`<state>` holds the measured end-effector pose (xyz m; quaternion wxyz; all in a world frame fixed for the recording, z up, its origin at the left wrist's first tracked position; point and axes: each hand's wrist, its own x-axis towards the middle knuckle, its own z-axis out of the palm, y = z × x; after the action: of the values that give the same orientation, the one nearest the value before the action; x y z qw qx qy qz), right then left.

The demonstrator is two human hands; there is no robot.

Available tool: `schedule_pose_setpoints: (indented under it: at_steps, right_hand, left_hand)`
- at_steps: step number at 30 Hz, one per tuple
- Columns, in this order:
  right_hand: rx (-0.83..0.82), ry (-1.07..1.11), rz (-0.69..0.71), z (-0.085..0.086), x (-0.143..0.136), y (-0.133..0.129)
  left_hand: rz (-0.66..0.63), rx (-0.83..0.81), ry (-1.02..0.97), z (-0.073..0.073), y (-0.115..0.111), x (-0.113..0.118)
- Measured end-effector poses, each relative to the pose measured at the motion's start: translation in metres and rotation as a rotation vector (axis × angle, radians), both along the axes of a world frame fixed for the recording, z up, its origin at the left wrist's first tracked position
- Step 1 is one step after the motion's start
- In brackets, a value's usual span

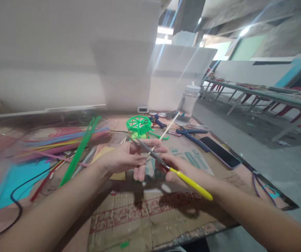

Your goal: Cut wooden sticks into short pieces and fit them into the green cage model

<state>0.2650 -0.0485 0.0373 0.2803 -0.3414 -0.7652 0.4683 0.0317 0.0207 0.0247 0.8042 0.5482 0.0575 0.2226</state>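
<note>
Scissors with yellow handles [191,183] lie across my right hand [175,169], whose fingers are closed round them near the pivot. Their dark blades point up and left, over the fingers of my left hand [129,156]. A thin pale stick [170,126] slants up to the right from my left hand, its lower end between the fingers beside the blades. Just behind my hands stands a small green wheel-topped model [139,126], with a green strip at its right side.
Green strips [80,150] and bundled coloured sticks lie left, beside blue paper [26,182] and a black cable. A phone [220,153], blue-handled pliers [192,136] and a clear bottle [189,101] are right. A small clock [142,110] stands at the back.
</note>
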Motion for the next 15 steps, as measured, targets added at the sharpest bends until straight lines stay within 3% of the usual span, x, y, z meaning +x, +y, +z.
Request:
schedule_pose_setpoints:
  at_steps: [7,15]
  right_hand:
    - [-0.012,-0.044,-0.100,-0.018,-0.002,0.007]
    - [-0.011,-0.042,-0.114,-0.018,-0.001,0.007]
  left_hand:
    - [0.073,0.006,-0.042,0.012,0.001,-0.008]
    - [0.088,0.052,-0.011,0.014,0.003,-0.010]
